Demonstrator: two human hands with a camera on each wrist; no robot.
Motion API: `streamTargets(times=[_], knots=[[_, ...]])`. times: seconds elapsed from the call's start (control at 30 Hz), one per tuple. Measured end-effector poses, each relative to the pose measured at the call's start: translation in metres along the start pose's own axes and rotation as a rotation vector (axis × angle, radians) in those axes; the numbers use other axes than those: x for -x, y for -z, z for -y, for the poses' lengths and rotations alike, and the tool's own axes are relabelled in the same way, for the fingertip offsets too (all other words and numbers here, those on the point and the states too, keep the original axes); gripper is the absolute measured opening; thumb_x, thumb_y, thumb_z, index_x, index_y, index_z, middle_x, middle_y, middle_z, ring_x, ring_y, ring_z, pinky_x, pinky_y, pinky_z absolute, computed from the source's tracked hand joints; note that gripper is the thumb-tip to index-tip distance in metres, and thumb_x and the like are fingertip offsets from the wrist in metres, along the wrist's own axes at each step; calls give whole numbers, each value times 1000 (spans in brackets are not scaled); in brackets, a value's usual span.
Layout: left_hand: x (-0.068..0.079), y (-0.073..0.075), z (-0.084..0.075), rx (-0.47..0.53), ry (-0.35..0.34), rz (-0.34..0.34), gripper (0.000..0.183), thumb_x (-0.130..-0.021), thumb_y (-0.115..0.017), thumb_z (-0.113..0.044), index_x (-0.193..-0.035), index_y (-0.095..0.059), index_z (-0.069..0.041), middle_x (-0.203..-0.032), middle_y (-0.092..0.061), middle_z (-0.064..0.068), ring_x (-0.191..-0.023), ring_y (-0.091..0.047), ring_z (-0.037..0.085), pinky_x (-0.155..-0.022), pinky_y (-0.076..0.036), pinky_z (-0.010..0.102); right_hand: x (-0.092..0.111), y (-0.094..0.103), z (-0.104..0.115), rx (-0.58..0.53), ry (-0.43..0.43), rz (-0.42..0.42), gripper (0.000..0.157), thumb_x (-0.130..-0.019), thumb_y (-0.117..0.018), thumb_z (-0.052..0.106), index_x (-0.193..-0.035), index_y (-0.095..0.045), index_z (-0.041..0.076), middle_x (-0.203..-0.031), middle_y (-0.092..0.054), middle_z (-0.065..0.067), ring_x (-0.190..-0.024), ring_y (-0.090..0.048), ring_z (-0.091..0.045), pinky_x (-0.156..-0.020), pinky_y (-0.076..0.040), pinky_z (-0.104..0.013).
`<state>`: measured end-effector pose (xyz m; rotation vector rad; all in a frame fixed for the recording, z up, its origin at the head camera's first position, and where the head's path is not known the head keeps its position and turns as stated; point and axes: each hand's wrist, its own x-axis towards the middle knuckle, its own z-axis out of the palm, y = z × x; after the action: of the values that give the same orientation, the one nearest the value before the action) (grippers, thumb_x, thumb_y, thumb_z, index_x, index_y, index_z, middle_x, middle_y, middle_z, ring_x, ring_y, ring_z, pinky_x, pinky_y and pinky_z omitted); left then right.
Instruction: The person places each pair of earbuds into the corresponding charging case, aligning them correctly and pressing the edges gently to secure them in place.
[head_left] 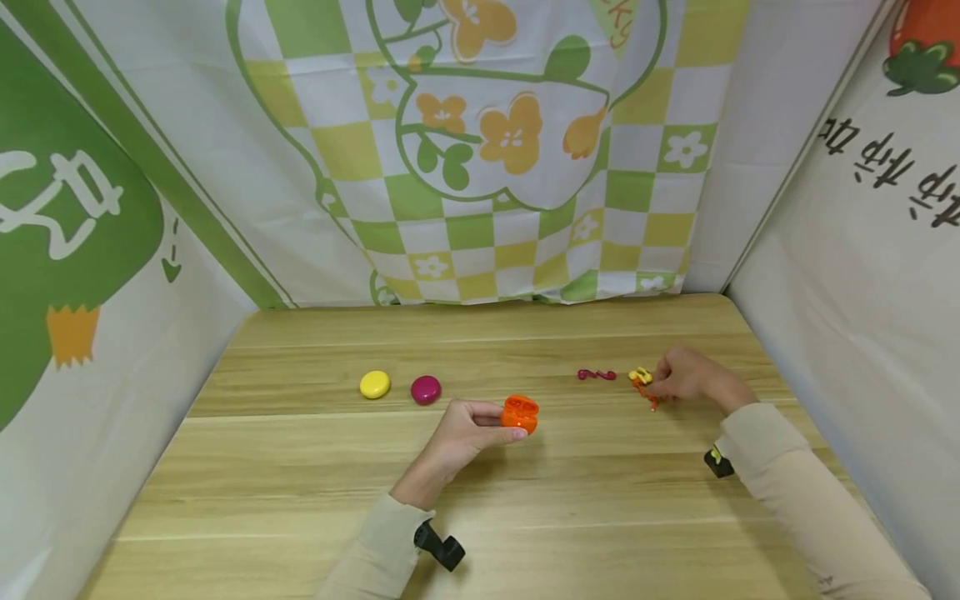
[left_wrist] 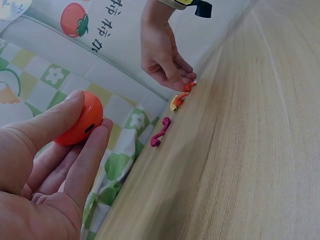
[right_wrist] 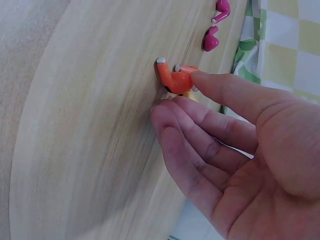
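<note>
My left hand (head_left: 468, 437) holds an orange earbud case (head_left: 520, 414) between thumb and fingers above the table; its lid stands open. In the left wrist view the case (left_wrist: 87, 120) shows a dark slot. At the right, my right hand (head_left: 686, 375) is low over the table, bent fingers and thumb around an orange earbud (right_wrist: 175, 80). The thumb tip is at the earbud, while a narrow gap shows below it before the other fingertips. A second orange earbud is partly hidden behind. Yellow earbuds (head_left: 641, 375) lie close by, and two magenta earbuds (head_left: 596, 375) lie left of them.
A yellow round case (head_left: 375, 384) and a magenta round case (head_left: 426, 389) sit shut on the wooden table (head_left: 285, 483), left of my left hand. Printed cloth (head_left: 495, 242) hangs along the table's back edge, with white printed sheets at both sides.
</note>
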<state>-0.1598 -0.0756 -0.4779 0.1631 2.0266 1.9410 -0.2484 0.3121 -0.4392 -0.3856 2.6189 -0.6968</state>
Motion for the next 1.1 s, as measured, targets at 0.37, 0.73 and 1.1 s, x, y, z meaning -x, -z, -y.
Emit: streamTargets(times=[0.37,0.73,1.1], knots=[[-1,0,1,13,-5,-2,33,-84,-89,-8,-112,-79,4,-107,-82,15,-90,-77,12,-83,-61,23,0,-1,4,-8,-20,29,26,-96,-76,16,-73,-70,3,-67,-72,-4,-63,-63,-11,-60,-47,-24],[0,0,0,6,14,-13,34,-83,-90,-9,-113,-79,4,-108,-82,15,-91,-77,13,-85,-62,24,2,-2,4,-50,-4,45,22,-97,-75,14,-79,-76,0,-71,-74,-4,-66,-66,-12,-59,-51,-23],[-1,-1,1,0,16,-16,36,-84,-89,-9,-115,-78,6,-110,-81,17,-92,-77,13,-87,-62,24,3,0,4,-71,-2,48,22,-96,-76,14,-79,-75,1,-73,-75,-3,-67,-67,-11,-58,-48,-20]])
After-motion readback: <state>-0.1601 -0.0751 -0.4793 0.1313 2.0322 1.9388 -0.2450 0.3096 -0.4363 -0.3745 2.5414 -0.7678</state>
